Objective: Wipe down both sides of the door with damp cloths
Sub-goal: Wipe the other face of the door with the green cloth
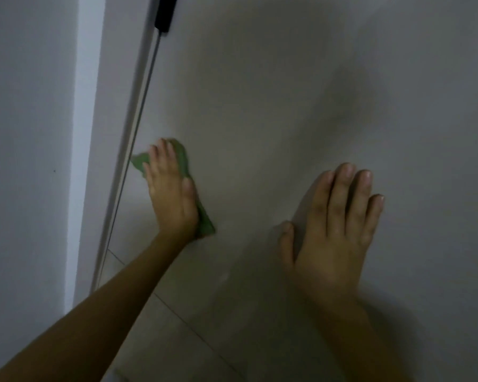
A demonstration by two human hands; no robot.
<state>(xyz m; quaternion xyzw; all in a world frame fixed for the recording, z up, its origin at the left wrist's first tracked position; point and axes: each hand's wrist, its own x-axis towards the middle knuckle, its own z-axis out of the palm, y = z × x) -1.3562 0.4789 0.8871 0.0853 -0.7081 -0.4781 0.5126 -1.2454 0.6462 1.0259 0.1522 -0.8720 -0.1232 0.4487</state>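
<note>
I am in the wiping step itself, low on one face of the pale grey, smooth flat door (pixel 273 92), near its left edge. My left hand (pixel 171 194) lies flat on a crumpled green cloth (pixel 206 221), fingers extended and close together, the thumb alongside, pressing the cloth against the panel rather than pinching it. Green fabric shows past the fingertips and along the thumb side down to the wrist, so the cloth sits between palm and door, just beside the narrow gap where the door meets the white painted door frame (pixel 80 133). A black metal fitting (pixel 164 15) shows at the top of that edge; I cannot tell what it is.

My right hand (pixel 334 232) is bare, with no cloth under it that I can see. It rests palm-flat on the door well to the right, fingers straight and nearly touching, thumb spread out to the side. I judge it is bracing the panel so it does not swing under the wiping pressure.

Pale floor tiles (pixel 160 326) show below, so this is the bottom part of the door. The next move, I judge, calls for even pressure, overlapping strokes away from the edge, and a steady brace. Whether the other side is done, I cannot tell.
</note>
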